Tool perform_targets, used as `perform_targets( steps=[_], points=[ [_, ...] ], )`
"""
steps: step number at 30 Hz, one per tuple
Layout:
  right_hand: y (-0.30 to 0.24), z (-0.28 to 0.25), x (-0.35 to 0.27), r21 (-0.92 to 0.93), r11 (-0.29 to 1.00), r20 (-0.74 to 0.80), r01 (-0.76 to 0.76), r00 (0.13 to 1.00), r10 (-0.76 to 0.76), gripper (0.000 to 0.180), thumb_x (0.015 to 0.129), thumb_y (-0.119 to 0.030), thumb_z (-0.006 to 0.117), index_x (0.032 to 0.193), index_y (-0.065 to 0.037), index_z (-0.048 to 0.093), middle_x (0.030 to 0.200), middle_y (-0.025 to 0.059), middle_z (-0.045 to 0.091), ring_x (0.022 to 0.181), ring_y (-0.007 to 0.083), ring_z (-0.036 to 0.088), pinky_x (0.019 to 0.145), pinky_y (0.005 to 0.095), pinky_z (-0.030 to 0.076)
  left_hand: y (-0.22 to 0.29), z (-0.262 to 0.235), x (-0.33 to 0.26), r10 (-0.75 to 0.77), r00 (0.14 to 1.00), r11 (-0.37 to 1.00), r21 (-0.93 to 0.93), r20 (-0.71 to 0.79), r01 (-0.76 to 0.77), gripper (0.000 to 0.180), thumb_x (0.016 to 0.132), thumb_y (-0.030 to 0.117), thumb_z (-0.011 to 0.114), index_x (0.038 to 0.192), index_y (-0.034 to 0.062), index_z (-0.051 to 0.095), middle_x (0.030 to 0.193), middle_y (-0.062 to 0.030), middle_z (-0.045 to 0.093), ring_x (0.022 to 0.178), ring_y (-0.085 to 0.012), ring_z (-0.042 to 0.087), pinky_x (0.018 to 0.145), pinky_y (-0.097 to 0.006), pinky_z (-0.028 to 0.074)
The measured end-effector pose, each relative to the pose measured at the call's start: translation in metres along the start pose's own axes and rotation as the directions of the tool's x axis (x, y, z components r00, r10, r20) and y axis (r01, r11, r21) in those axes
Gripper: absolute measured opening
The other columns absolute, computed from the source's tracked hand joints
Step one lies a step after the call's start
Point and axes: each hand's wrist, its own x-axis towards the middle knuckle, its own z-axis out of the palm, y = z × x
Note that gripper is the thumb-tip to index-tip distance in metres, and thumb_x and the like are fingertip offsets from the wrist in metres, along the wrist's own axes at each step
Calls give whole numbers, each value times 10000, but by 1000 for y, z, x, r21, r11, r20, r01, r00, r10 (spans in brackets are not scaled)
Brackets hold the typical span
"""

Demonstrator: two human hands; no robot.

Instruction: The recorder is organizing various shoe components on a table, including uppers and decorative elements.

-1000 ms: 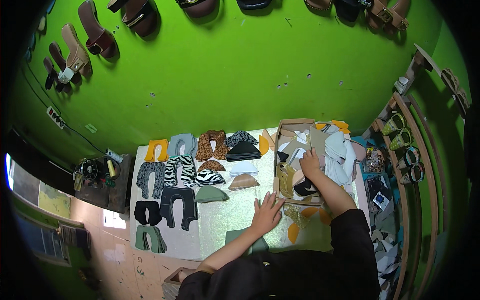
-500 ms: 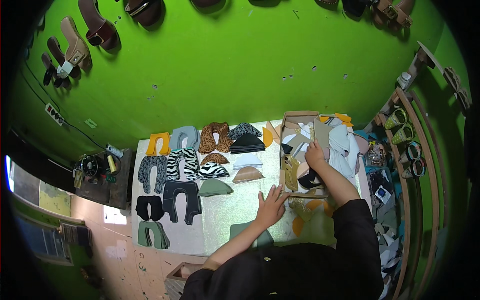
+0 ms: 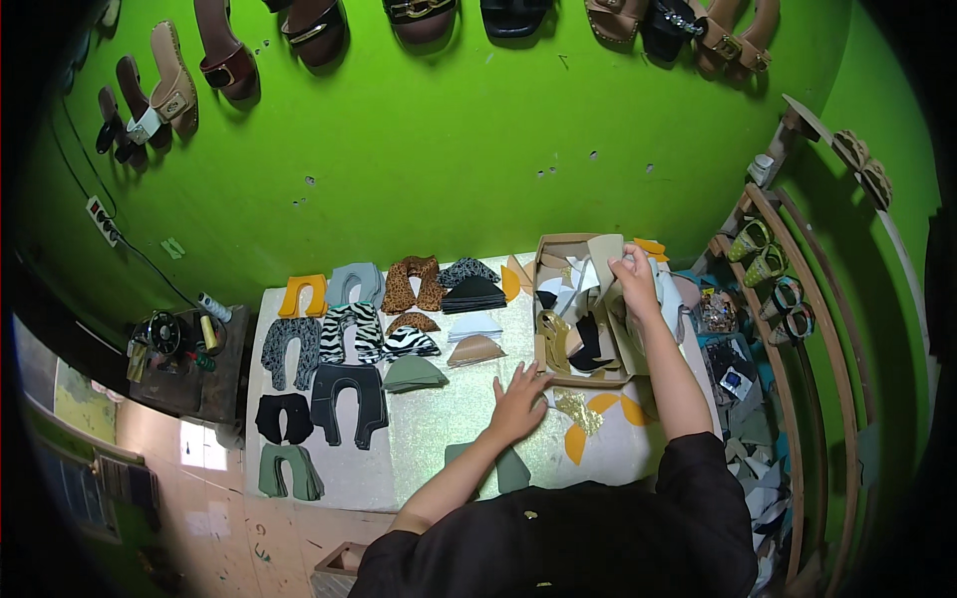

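Note:
My right hand (image 3: 636, 282) is closed at the right side of a shallow cardboard box (image 3: 583, 380), pinching a beige piece of sheet material (image 3: 603, 251). Inside the box lie loose cut pieces: white scraps, an olive-gold piece (image 3: 551, 334) and a black piece (image 3: 586, 344). My left hand (image 3: 520, 404) lies open on the table beside the box's near left corner, fingers spread, fingertips near its edge. A gold glittery scrap (image 3: 580, 411) and yellow-orange pieces (image 3: 575, 445) lie in front of the box. Green pieces (image 3: 510, 470) are partly hidden by my left forearm.
Left on the table (image 3: 419, 439) stand stacked U-shaped pieces, including a zebra-print stack (image 3: 352, 332) and a leopard-print stack (image 3: 413, 284), and half-round pieces like the green ones (image 3: 416, 374). A wooden rack (image 3: 797, 399) with sandals and scrap-filled bins (image 3: 738, 374) flank the right side.
The view has shifted, moving the scene slightly left. My right hand has gone from over the box's contents to its right side, with the beige piece. My left hand stays by the near corner.

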Motion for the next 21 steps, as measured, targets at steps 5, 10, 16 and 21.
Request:
perform_targets(
  steps=[5,10,16,21],
  points=[
    [-29,4,-37,28,999,31,46,998,-47,236,868,-82,581,1074,-32,477,838,45,608,714,90,559,683,221,440,14,-25,-1,35,970,968,-231,-241,-92,460,810,203,570,1256,132,480,1325,-136,430,1270,-320,354,1039,-498,203],
    [-16,-9,-54,-516,837,-36,181,972,-232,144,858,-103,607,951,-8,550,734,-2,523,609,78,440,606,195,377,21,-34,-2,84,948,962,-222,-307,-157,349,797,208,607,1134,123,571,1216,-117,494,1167,-296,439,1004,-418,275],
    [-33,-12,-80,-220,974,-63,58,995,-74,103,890,-129,560,900,-31,531,733,-18,504,594,77,460,586,200,392,21,-27,0,71,964,876,-447,-255,-183,304,841,237,590,1104,84,594,1070,-100,583,1025,-242,545,900,-355,394],
    [-49,11,-133,-178,981,102,73,993,-55,143,894,-130,567,973,-15,535,795,8,560,701,85,567,610,209,435,40,-42,4,-3,956,446,-856,292,262,589,956,516,282,1176,37,545,1089,-107,599,935,-185,600,866,-327,458]
  ],
)
